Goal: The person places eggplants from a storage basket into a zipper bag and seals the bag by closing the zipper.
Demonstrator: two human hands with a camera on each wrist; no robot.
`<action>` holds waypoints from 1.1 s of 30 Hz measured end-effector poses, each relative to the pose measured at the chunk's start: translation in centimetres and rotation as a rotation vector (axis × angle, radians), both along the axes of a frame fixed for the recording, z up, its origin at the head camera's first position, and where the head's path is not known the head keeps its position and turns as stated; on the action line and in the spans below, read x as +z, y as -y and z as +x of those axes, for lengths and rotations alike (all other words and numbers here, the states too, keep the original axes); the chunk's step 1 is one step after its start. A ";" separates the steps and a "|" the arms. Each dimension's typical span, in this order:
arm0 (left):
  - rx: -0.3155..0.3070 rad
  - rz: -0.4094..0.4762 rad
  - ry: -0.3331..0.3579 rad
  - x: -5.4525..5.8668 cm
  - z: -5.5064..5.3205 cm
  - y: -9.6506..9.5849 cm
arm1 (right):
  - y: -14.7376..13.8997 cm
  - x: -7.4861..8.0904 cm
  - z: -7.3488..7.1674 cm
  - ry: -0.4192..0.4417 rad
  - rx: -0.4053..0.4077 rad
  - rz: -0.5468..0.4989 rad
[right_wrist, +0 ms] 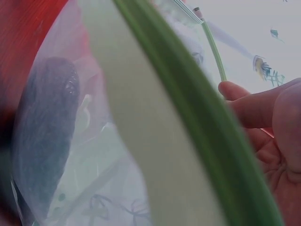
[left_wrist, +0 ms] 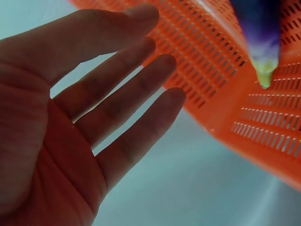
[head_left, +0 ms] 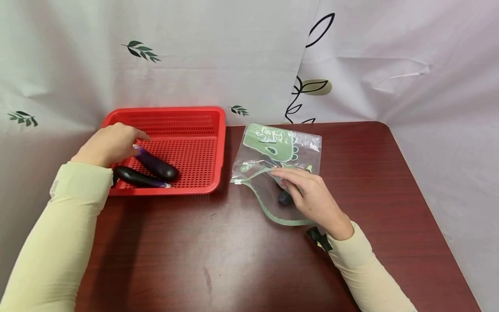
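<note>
Over the left side of a red plastic basket [head_left: 219,151] is my left hand [head_left: 107,145], fingers apart and holding nothing in the left wrist view. Close below it, two dark purple eggplants lie in the basket: one eggplant [head_left: 157,165] slants toward the hand, and another eggplant [head_left: 138,177] lies along the front wall. My right hand [head_left: 313,197] pinches the green-edged mouth of a clear zip bag [head_left: 269,203] with a green cartoon print. The bag's mouth gapes. Inside is a dark eggplant [right_wrist: 47,127], partly hidden by the hand in the head view.
The basket and bag stand side by side on a dark red-brown wooden table [head_left: 234,260]. A white slider [head_left: 237,181] sits at the left end of the bag's zip. White curtain [head_left: 187,65] with leaf prints hangs behind the table.
</note>
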State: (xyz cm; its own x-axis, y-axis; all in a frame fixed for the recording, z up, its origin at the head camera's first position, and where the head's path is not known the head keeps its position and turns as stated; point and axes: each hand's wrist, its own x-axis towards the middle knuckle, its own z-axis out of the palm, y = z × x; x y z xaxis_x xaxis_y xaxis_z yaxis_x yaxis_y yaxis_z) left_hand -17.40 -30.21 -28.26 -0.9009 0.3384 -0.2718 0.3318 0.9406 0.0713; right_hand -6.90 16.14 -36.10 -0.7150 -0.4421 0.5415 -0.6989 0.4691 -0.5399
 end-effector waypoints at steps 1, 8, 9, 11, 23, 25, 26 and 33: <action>-0.005 -0.001 0.011 -0.2 -0.2 0.1 | 0.0 0.0 0.0 0.000 -0.002 0.001; 0.004 0.006 0.098 -1.7 -1.4 0.5 | 0.0 0.0 0.0 -0.003 -0.011 0.003; 0.006 0.003 0.104 -1.9 -1.5 0.5 | 0.0 0.0 0.0 -0.002 -0.012 0.003; -0.005 -0.006 0.108 -2.3 -1.7 0.7 | 0.0 0.0 0.0 -0.001 -0.012 0.003; -0.053 -0.023 0.097 -3.9 -2.5 2.5 | 0.2 0.0 -0.2 0.001 -0.001 -0.003; -0.072 -0.027 0.089 -4.1 -2.7 2.7 | 0.2 0.0 -0.2 0.002 0.001 -0.004; -0.077 -0.029 0.088 -4.2 -2.8 2.8 | 0.2 0.0 -0.2 0.003 0.002 -0.004; -0.049 -0.059 0.105 -4.8 -3.2 3.4 | 0.2 -0.1 -0.1 0.014 0.003 -0.001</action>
